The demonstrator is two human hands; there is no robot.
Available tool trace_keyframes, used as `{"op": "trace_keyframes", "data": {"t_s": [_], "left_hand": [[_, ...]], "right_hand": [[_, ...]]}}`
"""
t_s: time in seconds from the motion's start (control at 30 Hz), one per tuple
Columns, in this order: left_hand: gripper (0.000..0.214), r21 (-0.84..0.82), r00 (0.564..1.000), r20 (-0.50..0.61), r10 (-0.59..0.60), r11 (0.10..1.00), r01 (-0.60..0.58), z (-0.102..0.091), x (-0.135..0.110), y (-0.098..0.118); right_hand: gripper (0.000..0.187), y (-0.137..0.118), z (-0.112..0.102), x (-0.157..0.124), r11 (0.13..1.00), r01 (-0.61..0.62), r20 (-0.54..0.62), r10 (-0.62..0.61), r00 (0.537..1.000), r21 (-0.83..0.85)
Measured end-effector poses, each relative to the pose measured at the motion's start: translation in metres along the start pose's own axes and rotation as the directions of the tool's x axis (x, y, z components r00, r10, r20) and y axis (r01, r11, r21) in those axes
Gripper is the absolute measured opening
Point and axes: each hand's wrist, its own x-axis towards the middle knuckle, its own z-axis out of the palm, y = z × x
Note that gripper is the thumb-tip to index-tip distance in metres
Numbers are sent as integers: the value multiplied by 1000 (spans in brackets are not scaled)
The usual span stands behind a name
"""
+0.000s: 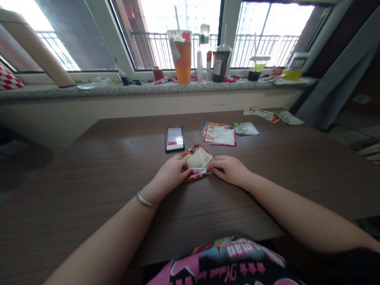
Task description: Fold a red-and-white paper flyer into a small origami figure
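Between my two hands, low over the table, is a printed paper sheet (198,158) with a colourful top edge and a pale middle. Its near edge is turned up in a red and white strip. My left hand (175,170) grips the left side of the sheet with thumb and fingers. On the other side my right hand (224,168) pinches the right edge near the fold. Just beyond the sheet lie a phone (175,138) with a lit screen and a stack of red-bordered printed sheets (220,135).
Green-edged papers (246,128) lie right of the stack, and more leaflets (264,114) sit at the table's far right. On the windowsill (142,90) stand a tall orange drink cup (183,59), a clear bottle (203,55), a dark drink cup (220,65) and small clutter.
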Motion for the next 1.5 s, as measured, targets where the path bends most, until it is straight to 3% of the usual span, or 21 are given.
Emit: {"op": "trace_keyframes", "data": {"t_s": [0.63, 1.3, 1.4, 1.5], "left_hand": [[21, 26, 999, -34, 12, 1000, -11, 2, 2, -1], [19, 17, 998, -38, -40, 999, 41, 3, 3, 0], [5, 21, 996, -82, -20, 1000, 22, 5, 3, -1], [15, 4, 991, -126, 44, 999, -44, 7, 3, 0]], "right_hand": [[20, -2, -1, -2, 988, 30, 15, -28, 999, -148], [25, 0, -1, 0, 982, 50, 21, -47, 999, -180], [25, 1, 1, 1, 971, 50, 13, -48, 999, -235], [25, 4, 3, 1, 958, 19, -8, -22, 1000, -288]]}}
